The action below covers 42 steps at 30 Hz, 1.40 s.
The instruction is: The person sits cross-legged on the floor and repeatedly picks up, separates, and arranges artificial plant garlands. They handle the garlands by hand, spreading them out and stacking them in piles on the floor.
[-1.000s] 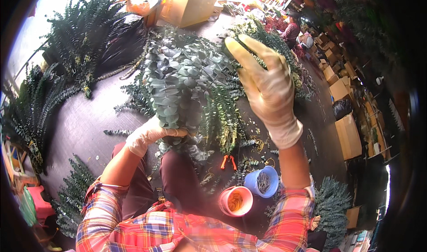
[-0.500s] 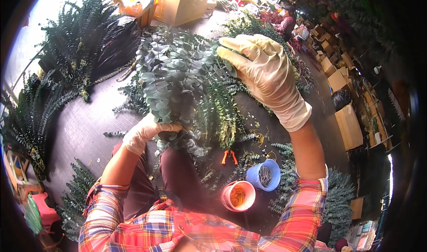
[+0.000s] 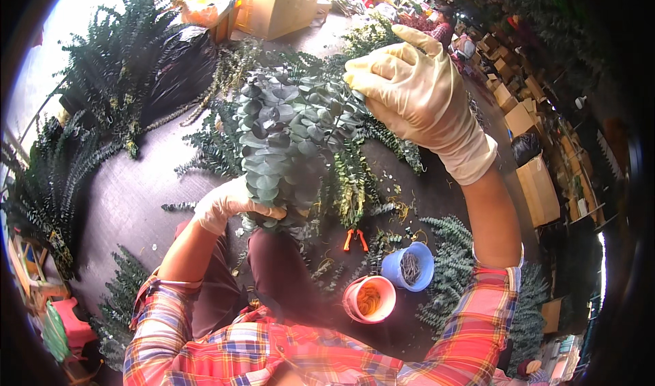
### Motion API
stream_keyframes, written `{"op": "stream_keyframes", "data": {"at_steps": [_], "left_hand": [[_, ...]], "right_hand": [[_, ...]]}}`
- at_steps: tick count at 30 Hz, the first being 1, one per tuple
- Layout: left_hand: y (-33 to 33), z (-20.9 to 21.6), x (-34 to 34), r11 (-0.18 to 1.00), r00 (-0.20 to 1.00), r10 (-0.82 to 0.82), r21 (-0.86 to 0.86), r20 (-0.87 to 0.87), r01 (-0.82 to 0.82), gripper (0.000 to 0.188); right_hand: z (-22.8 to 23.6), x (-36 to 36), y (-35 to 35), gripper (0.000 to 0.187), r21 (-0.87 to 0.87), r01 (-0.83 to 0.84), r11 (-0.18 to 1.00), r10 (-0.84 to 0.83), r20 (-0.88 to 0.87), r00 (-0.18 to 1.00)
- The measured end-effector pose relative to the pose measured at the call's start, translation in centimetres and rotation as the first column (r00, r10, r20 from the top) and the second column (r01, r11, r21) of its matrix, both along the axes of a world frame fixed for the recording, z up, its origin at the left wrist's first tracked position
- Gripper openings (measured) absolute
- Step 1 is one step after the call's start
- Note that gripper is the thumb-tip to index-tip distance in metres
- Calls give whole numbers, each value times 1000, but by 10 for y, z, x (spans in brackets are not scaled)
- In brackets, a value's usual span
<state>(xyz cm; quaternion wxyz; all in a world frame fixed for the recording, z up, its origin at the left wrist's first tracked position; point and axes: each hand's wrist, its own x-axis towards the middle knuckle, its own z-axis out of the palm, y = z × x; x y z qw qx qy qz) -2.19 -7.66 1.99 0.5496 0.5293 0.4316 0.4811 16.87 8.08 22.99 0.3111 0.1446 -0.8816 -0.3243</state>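
My left hand (image 3: 232, 204), in a pale thin glove, is wrapped round the lower part of a bunch of grey-green eucalyptus (image 3: 273, 137), held above my knees. The bunch has round leaves and leans to the right at its top. At its upper right, my right hand (image 3: 416, 96), in a cream glove, has fingertips pinched together at the leaf ends, one finger raised apart. The exact bit of sprig between them is partly hidden. Below the bunch, finer-leaved green branches (image 3: 351, 181) lie on the floor, close to orange-handled cutters (image 3: 355, 240).
A pink bucket (image 3: 348, 304) with yellow-orange bands and a blue bucket (image 3: 428, 270) with thin metal pieces stand at my right knee. Dark green branches (image 3: 112, 72) heap at the left, cut greenery (image 3: 450, 263) at the right. Cardboard boxes (image 3: 283, 11) stand far off. Another person (image 3: 442, 31) sits beyond.
My right hand has moved rightward and its fingers have curled, one lifting away. The bunch in my left hand has shifted right and tipped, coming slightly nearer.
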Motion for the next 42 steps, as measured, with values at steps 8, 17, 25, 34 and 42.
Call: {"op": "stream_keyframes", "data": {"at_steps": [8, 17, 25, 34, 42], "left_hand": [[10, -3, -1, 999, 996, 0, -33, 90, 3, 36], [14, 14, 0, 981, 929, 194, 44, -315, -190, 37], [14, -36, -85, 795, 753, 501, 118, 426, -595, 33], [35, -55, -118, 895, 611, 288, 20, 737, -446, 33], [30, -60, -120, 927, 744, 201, 121, 637, -354, 34]], "right_hand": [[-7, 1, 8, 14, -31, -21, 999, 18, -98, 995], [-2, -38, 47, 13, -509, -219, 833, -197, -641, 742], [-109, 4, 105, 8, -865, 466, 187, -263, 412, 872], [-330, 28, 92, 45, -926, 182, -331, -175, 250, 952], [-386, -91, 5, 49, -516, 657, -550, 648, 232, 725]]}}
